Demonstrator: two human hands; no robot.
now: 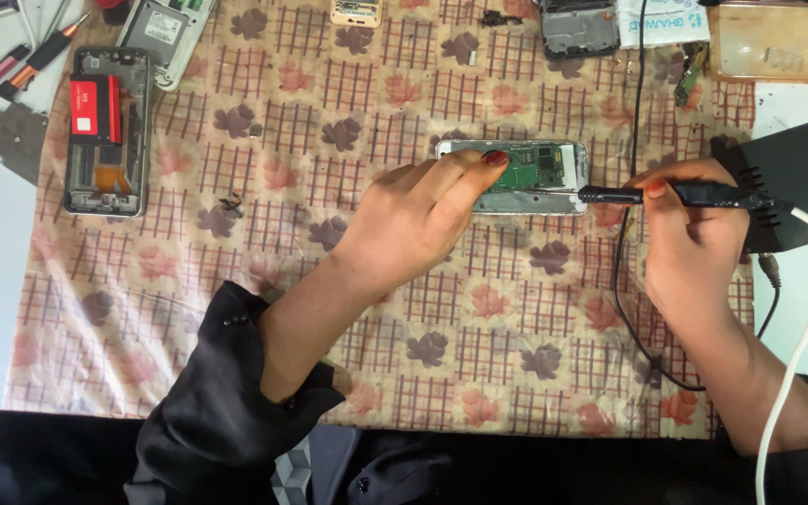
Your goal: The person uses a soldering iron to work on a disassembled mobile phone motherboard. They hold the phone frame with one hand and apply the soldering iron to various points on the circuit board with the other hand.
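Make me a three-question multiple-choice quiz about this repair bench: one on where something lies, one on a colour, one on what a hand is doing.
1. Where does the opened phone with the red battery lie?
A. At the far left of the cloth
B. Under the right hand
C. At the near edge, by the sleeve

2. What colour is the circuit board in the small opened phone?
A. Blue
B. Green
C. White

3. What is the right hand doing?
A. Resting flat and empty
B. Lifting a phone off the cloth
C. Holding a black corded tool with its tip at the phone

Answers:
1 A: it sits near the patterned cloth's left edge.
2 B: the exposed board is green.
3 C: the fingers grip the tool, while the left hand steadies the phone.
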